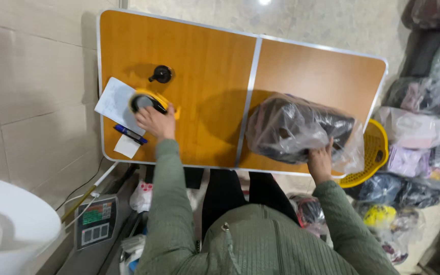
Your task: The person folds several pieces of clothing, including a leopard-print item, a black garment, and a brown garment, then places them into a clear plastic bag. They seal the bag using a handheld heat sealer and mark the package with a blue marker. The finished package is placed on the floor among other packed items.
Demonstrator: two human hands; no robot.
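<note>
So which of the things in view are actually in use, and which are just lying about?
In use: left hand on the yellow tape dispenser; right hand on the clear bagged dark bundle.
Lying about: black knob, paper sheet, blue pen, yellow basket, scale.

Grey-green ribbed knit jacket, long cuffed sleeves, centre zip with pull, dark trousers

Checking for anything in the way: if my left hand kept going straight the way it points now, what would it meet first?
The left hand points up and slightly left, and its fingers already rest on the yellow tape dispenser. Past that, the black knob-shaped object on the orange table looks next in line, though depth is unclear.
</note>
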